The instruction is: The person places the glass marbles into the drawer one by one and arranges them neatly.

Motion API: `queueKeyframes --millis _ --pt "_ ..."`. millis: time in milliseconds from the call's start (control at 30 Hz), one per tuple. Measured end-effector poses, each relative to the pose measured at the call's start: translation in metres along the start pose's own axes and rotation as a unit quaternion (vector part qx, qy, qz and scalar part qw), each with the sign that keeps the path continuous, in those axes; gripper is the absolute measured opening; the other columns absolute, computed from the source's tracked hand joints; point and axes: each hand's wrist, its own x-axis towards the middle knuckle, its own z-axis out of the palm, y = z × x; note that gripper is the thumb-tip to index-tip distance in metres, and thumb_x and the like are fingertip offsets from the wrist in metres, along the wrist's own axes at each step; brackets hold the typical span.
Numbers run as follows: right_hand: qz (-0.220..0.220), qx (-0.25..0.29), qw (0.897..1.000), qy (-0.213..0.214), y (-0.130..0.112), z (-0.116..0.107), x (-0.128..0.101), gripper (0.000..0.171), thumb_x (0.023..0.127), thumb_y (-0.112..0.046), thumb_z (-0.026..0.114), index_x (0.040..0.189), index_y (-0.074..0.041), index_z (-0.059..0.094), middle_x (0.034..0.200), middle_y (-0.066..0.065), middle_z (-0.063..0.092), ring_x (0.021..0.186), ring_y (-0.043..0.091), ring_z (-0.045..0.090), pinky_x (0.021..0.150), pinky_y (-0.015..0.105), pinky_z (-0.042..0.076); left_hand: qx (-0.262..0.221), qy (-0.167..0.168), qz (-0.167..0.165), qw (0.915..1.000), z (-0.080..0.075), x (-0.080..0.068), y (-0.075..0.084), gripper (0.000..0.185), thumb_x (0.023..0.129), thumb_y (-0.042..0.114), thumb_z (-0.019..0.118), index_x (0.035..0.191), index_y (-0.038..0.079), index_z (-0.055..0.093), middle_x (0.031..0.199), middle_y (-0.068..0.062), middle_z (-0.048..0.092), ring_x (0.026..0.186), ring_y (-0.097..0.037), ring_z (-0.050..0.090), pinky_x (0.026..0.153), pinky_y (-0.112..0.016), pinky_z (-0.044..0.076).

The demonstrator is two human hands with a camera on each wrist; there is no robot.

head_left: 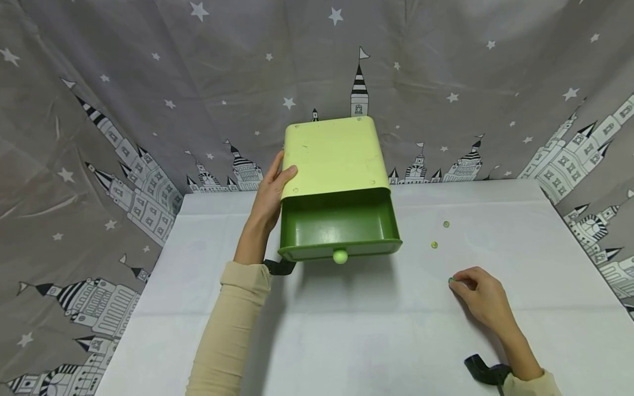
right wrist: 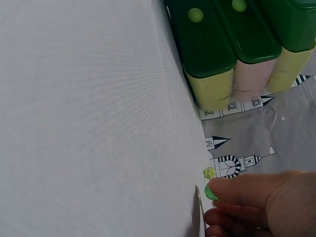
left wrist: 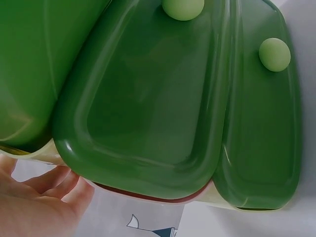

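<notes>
A white cloth-covered table (head_left: 346, 330) fills the foreground, backed by a grey curtain printed with white stars and striped castle towers (head_left: 148, 82). Nearest, at about four o'clock, the right hand (head_left: 482, 297) rests on the cloth, its fingertips pinching a small green glass bead (head_left: 451, 280). Just beyond it, toward one o'clock, two more small green beads (head_left: 434, 245) lie apart on the cloth. Farther back at twelve o'clock stands a pale yellow-green plastic drawer cabinet (head_left: 332, 157), its dark green top drawer (head_left: 339, 225) pulled out, a round pale knob (head_left: 340, 256) at its front. The left hand (head_left: 269, 195), reaching from a beige sleeve (head_left: 228, 330), grips the cabinet's left side, thumb over the top edge.
</notes>
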Motion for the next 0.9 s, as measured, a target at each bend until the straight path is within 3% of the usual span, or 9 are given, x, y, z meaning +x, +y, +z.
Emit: queueKeyframes --millis 367,567,900 --pt "0.002 0.046 0.997 0.056 0.001 0.002 0.0 0.011 0.081 0.0 0.077 0.09 0.004 0.072 0.078 0.008 0.069 0.067 0.006 0.055 0.058 0.014 0.042 -0.004 0.0 0.005 1.0 0.0 0.0 0.0 0.073 0.098 0.039 0.062 0.159 0.033 0.021 0.159 -0.003 0.028 0.134 -0.021 0.044 0.1 -0.04 0.045" --pt "0.0 0.062 0.995 0.077 -0.004 0.0 -0.001 0.011 0.08 0.003 0.077 0.09 0.006 0.072 0.078 0.011 0.069 0.067 0.0 0.055 0.059 0.011 0.042 -0.002 -0.001 0.0 1.0 0.0 0.0 -0.001 0.071 0.098 0.04 0.062 0.157 0.037 0.023 0.16 -0.002 0.026 0.135 -0.02 0.042 0.101 -0.04 0.044" --pt "-0.013 0.077 0.992 0.101 -0.018 -0.002 -0.003 0.012 0.079 0.006 0.076 0.09 0.006 0.072 0.078 0.011 0.069 0.069 -0.003 0.055 0.064 0.008 0.043 -0.005 -0.001 0.002 1.0 0.0 0.001 -0.001 0.072 0.098 0.039 0.062 0.158 0.034 0.023 0.16 -0.002 0.026 0.137 -0.019 0.038 0.103 -0.04 0.042"
